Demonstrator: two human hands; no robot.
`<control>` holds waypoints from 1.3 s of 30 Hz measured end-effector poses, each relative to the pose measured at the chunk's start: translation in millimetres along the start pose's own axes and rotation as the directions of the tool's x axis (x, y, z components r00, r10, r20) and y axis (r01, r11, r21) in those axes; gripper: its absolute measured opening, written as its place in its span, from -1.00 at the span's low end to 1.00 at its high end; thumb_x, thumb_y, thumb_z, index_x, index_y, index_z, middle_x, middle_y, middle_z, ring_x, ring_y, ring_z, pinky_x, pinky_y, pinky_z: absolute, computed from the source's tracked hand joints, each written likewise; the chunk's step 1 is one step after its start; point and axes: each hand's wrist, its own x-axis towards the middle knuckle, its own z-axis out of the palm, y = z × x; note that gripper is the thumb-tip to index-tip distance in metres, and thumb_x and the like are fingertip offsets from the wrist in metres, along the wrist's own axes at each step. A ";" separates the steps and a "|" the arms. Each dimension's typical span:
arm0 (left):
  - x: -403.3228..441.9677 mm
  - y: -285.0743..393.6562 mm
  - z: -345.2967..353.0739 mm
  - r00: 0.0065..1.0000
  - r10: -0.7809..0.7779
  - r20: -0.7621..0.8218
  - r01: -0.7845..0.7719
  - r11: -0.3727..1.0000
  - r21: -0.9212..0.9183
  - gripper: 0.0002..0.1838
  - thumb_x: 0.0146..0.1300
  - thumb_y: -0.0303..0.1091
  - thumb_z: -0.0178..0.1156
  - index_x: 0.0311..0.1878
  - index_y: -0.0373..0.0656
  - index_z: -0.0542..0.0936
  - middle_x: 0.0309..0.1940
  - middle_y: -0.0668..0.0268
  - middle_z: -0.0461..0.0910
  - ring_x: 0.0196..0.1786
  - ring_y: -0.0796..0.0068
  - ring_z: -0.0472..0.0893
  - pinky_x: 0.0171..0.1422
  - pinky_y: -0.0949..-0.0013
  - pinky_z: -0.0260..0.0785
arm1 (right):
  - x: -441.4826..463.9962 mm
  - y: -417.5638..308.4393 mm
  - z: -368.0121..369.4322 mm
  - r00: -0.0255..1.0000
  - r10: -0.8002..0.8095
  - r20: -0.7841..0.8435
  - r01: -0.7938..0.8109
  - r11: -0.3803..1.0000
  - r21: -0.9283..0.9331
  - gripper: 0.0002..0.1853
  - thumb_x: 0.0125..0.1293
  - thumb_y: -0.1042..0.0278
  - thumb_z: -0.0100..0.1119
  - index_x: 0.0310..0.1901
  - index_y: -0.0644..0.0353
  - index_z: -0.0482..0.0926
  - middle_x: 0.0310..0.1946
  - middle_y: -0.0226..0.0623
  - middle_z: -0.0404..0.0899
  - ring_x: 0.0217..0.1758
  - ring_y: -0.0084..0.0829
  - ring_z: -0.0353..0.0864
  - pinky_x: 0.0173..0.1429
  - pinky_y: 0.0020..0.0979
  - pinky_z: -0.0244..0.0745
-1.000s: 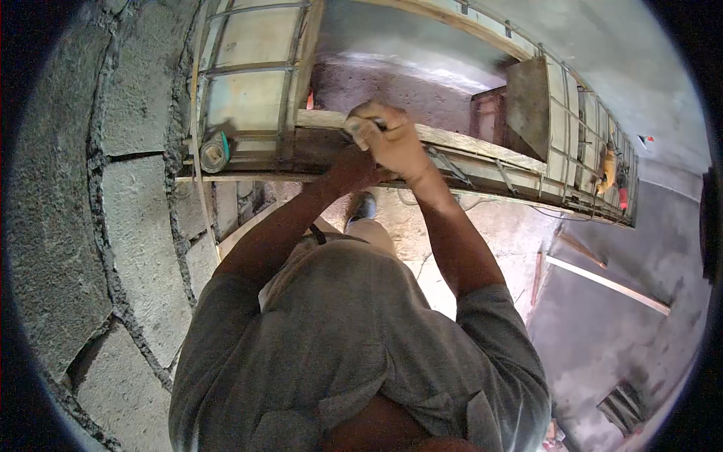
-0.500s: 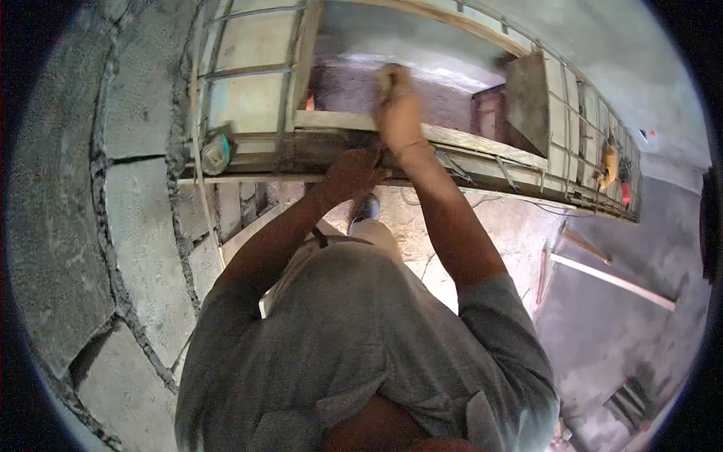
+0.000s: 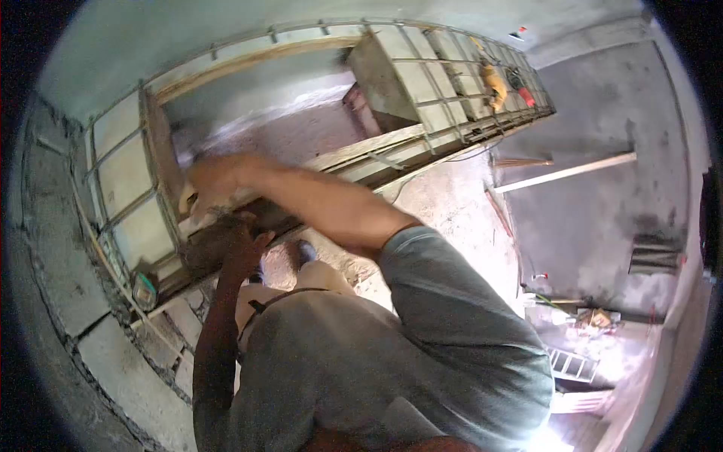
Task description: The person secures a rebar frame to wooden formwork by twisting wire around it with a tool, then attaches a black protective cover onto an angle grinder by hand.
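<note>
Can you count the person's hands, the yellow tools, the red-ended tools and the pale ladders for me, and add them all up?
Hands: 2, the left hand and the right hand
Yellow tools: 1
Red-ended tools: 1
Pale ladders: 1
Total: 5

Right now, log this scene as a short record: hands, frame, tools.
Left hand: near side of the frame; grip unclear
Right hand: blurred, beyond the left; grip unclear
Frame: pale panels crossed by metal bars, around an opening
Items toward its right end: yellow tool, red item
</note>
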 end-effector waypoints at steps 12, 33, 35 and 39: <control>-8.7 11.6 -12.7 0.990 0.138 -0.025 -0.139 0.989 -0.053 -0.64 0.21 -0.34 0.30 0.07 -0.20 0.57 0.01 0.12 0.61 0.08 0.12 0.57 0.20 0.16 0.38 | -92.8 90.0 -3.8 0.806 0.383 -0.451 -0.076 0.823 0.563 -0.37 0.08 -0.13 0.44 -0.02 0.31 0.67 -0.11 -0.05 0.72 -0.04 -0.19 0.70 0.06 -0.26 0.56; -11.0 45.4 -35.6 0.998 0.012 -0.061 -0.014 1.000 -0.026 -0.72 0.27 -0.13 0.27 -0.17 -0.16 0.66 -0.19 0.09 0.64 -0.13 0.09 0.64 -0.02 0.08 0.46 | -99.0 101.4 82.9 0.326 0.798 -0.507 0.631 0.215 0.745 -0.87 0.45 0.29 0.07 -0.10 0.13 0.51 -0.52 -0.43 0.44 -0.59 -0.53 0.39 -0.55 -0.45 0.41; -2.0 41.2 -40.6 0.995 -0.047 0.084 0.051 0.998 -0.045 -0.71 0.27 -0.11 0.27 -0.19 -0.16 0.68 -0.20 0.13 0.65 -0.15 0.11 0.65 -0.03 0.02 0.47 | -133.0 89.0 100.7 0.269 0.854 -0.446 0.649 0.182 0.739 -0.83 0.49 0.22 0.05 -0.19 0.12 0.47 -0.51 -0.46 0.40 -0.52 -0.52 0.38 -0.45 -0.38 0.46; 11.0 37.5 -42.7 0.835 0.548 0.041 -0.526 0.775 0.350 -0.73 0.26 -0.15 0.27 -0.18 -0.17 0.68 -0.26 0.11 0.66 -0.19 0.11 0.66 -0.06 0.00 0.47 | -170.4 25.8 146.5 0.077 0.842 -0.534 0.661 0.358 0.660 -0.81 0.51 0.23 0.01 -0.27 0.10 0.42 -0.42 -0.45 0.40 -0.33 -0.48 0.43 -0.08 -0.23 0.48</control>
